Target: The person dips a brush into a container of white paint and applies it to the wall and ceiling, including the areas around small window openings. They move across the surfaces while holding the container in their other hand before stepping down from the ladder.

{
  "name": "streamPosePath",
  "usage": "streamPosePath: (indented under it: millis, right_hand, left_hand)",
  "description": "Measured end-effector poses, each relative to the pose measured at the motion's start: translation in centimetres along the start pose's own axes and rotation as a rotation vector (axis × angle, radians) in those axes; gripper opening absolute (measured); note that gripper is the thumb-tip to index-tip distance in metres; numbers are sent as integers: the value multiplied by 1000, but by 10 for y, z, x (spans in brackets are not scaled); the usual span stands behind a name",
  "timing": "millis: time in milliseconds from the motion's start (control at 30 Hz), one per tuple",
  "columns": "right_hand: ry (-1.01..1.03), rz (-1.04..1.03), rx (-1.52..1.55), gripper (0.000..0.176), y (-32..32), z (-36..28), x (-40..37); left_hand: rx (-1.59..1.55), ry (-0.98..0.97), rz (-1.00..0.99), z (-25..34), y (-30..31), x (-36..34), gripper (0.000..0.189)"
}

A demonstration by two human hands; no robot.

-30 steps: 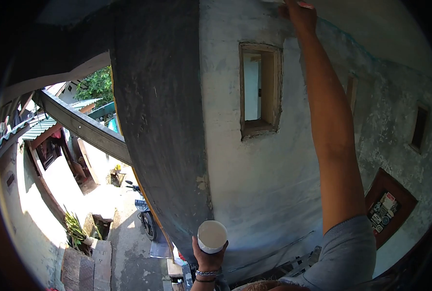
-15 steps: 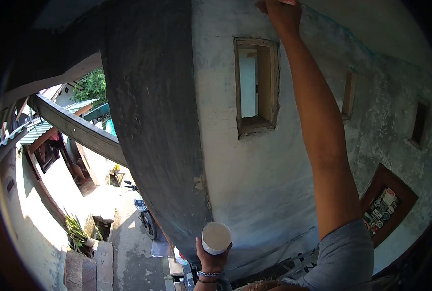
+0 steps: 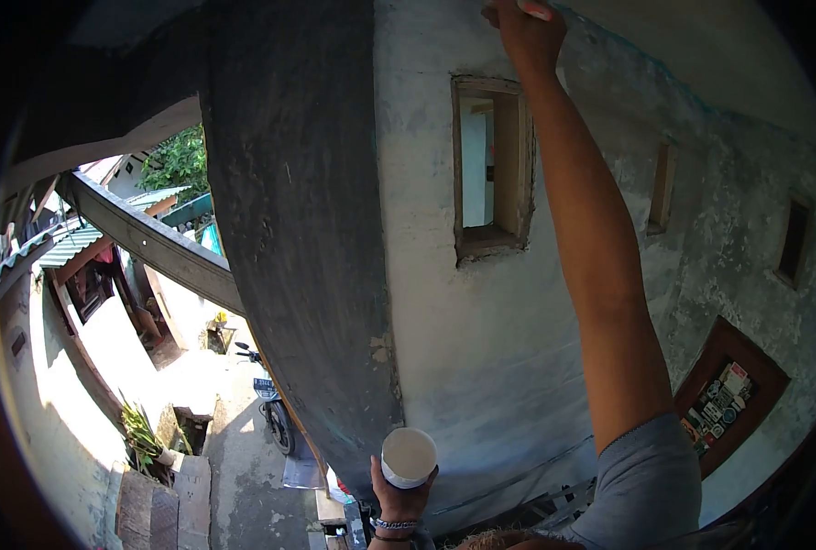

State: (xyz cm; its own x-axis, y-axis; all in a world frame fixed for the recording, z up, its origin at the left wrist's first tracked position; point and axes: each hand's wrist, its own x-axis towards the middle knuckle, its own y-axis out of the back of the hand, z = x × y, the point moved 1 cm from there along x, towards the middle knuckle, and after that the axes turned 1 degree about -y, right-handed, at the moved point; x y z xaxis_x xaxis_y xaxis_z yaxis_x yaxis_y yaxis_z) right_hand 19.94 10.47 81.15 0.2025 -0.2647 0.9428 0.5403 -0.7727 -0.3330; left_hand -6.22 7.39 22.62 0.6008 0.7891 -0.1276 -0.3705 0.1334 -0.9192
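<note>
Rough, pale plaster wall (image 3: 481,348) fills most of what we see, running off into a dark grey corner (image 3: 298,229) on one side. We look from high up, and a lane lies far below.

Our right hand (image 3: 525,32) is stretched up at the very top of the view, the arm fully extended along the wall. Its fingers are curled shut around a pinkish piece (image 3: 537,10), which pokes out just above the knuckles. So little of it shows that we cannot tell what it is. It sits right at the wall, but we cannot tell whether it touches. Just below and beside these fingers is a wooden window (image 3: 492,165), set deep in the plaster.

Our left hand (image 3: 399,500) is low down, well apart from the right. Its fingers wrap from beneath around a white cup (image 3: 409,456) and grip it upright, the round pale top facing us. A bracelet (image 3: 392,524) sits on the wrist just under these fingers.

Beyond the cup-holding fingers, far down the lane, stands a motorbike (image 3: 270,412). Some green plants (image 3: 142,435) grow further out. A dark beam (image 3: 151,243) crosses above the lane. On the other side, past our grey sleeve (image 3: 646,486), hangs a brown frame (image 3: 724,394) full of stickers.
</note>
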Motion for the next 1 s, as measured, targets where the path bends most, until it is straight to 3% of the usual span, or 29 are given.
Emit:
streamPosePath:
  millis: [33,133,200,267,367,500,567,633,733,800,833,900,1000]
  right_hand:
    - [48,49,-9,26,-11,3,11]
    - [-102,52,23,26,-13,15,4]
    - [-117,-37,72,28,0,19,-39]
    - [130,32,-135,24,15,24,-84]
    - [-37,1,124,21,22,16,-110]
    - [-52,-33,191,20,-12,-15,-46]
    - [-16,-43,150,28,-37,-10,-27]
    - [88,-84,52,29,-47,-9,-28]
    - [28,-144,35,17,-33,1,-84]
    - [166,-156,-3,17,-21,17,-122]
    - [78,-166,63,17,-14,5,-131]
    - [-85,-177,187,16,1,-18,-128]
    - [63,-97,284,17,-9,-16,-79]
  left_hand:
    - [5,-4,-5,-1,0,1,64]
    - [-3,-9,-22,0,11,2,64]
    - [-20,-3,-11,0,16,0,64]
    - [-36,3,27,-1,11,-2,63]
    - [-4,19,37,3,2,-4,62]
    - [-7,13,10,3,-5,1,61]
    - [0,0,-10,0,-10,1,60]
    - [-6,13,-2,-2,-9,0,60]
    - [-7,27,10,-4,-7,-1,60]
    - [-1,29,11,-2,-6,-2,60]
    - [4,30,14,-1,-6,-4,60]
    - [-1,25,-6,-1,-5,-1,60]
    - [-14,24,-38,-5,0,7,60]
